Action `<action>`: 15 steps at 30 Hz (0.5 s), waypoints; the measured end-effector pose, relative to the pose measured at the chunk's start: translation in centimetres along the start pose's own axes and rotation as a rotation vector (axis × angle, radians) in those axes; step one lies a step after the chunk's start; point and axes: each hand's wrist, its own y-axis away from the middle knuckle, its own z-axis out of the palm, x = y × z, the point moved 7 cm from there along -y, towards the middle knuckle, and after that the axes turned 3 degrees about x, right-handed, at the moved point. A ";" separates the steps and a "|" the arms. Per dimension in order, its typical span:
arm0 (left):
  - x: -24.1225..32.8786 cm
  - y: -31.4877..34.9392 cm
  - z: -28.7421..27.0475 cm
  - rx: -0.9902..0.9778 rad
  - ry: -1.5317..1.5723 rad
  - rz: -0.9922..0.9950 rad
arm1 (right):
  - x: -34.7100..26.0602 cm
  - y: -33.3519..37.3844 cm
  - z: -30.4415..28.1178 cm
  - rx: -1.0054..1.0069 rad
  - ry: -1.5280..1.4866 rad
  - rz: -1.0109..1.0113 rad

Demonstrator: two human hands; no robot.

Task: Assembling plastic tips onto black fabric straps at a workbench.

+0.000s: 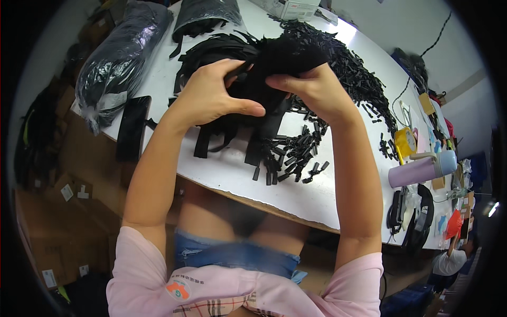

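Observation:
A thick bundle of black fabric strips (269, 79) rises in the middle of the white table. My right hand (317, 90) grips its right side, thumb pressed on the front and the other fingers out of sight behind. Around the left side curls my left hand (214, 95), its thumb lying across the strips and its fingertips partly hidden among them. More black strips (216, 50) lie loosely behind my left hand, and some ends hang toward the near table edge. Small black tab-like pieces (301, 153) are scattered just below my right hand.
A large heap of small black pieces (348, 63) spreads at the back right. Plastic-wrapped black bundles (127, 58) and a dark phone (133, 129) lie left. On the right are a lilac bottle (412, 173), yellow tape (405, 141) and a black pouch (420, 219). Cardboard boxes (68, 227) stand below left.

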 end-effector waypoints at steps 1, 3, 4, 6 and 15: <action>0.9 -0.6 1.0 -0.041 -0.135 0.080 | -0.2 0.3 -0.4 -0.001 -0.107 -0.014; 1.7 -1.3 2.4 -0.160 -0.243 0.128 | -0.8 0.6 -0.8 -0.024 -0.271 -0.017; 1.7 -1.5 2.8 -0.161 -0.247 0.129 | -0.8 0.7 -0.8 -0.022 -0.273 -0.019; 1.6 -1.8 3.5 -0.060 -0.272 0.194 | -1.4 1.1 -1.5 0.057 -0.311 -0.058; 1.5 -1.3 7.7 -0.324 0.545 -0.058 | 0.1 1.7 -1.9 0.126 -0.251 -0.017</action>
